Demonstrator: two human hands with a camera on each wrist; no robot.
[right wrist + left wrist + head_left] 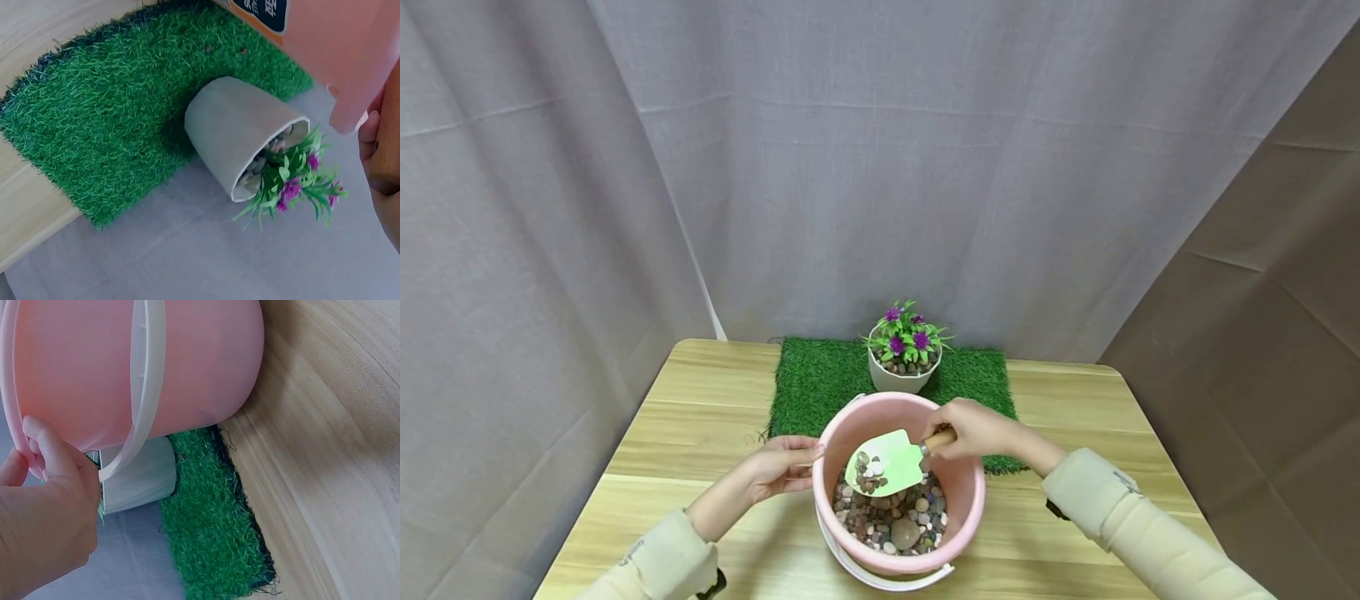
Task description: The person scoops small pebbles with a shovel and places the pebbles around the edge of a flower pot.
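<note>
A pink bucket (pixel 967 508) stands at the front of the table with a layer of mixed pebbles (pixel 906 533) inside. My left hand (pixel 784 467) pinches its rim on the left side; in the left wrist view the thumb and fingers of that hand (pixel 53 500) close over the rim. With my right hand (pixel 976 429) I grip the wooden handle (pixel 942 439) of a light green trowel (pixel 901 464). Its blade hangs within the bucket's mouth, above the pebbles, and carries a few small stones (pixel 871 479). In the right wrist view only part of the wooden handle (pixel 390 134) shows.
Behind the bucket, a white pot (pixel 898 382) of purple flowers (pixel 908 337) and pebbles stands on a green artificial-grass mat (pixel 820 375). The bucket's white handle (pixel 887 581) hangs down its near side. Grey curtains (pixel 880 183) enclose the wooden table (pixel 700 417).
</note>
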